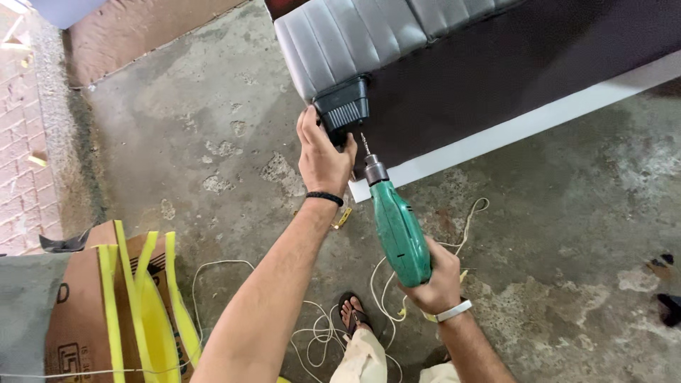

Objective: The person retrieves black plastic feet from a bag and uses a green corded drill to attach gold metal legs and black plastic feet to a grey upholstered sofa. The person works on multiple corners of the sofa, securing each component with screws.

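The black plastic foot [343, 108] sits at the corner of the upturned grey sofa [355, 35], with the left hand [323, 159] clamped around it. The right hand [436, 280] is wrapped tight on the green drill [399, 230], bit [364, 143] just beside the foot. Best to brace the foot firmly and keep the bit square, clear of the fingers and the white cord [319, 330] on the floor.

Cardboard box [81, 312] lower left, w/ yellow straps [145, 298] draped over its top & side. Grey cloth [25, 312] at far left edge, touching the box. White cord [312, 330] loops loosely over the concrete floor [560, 234], running from near the box twd bottom centre; another stretch of it curls up at right centre. Floor is stained & patchy. Brick paving [21, 135] along left edge. Foot in a black sandal [352, 312] at bottom centre, among the cord loops. Small dark objects [667, 301] at far right edge, too small to ID.
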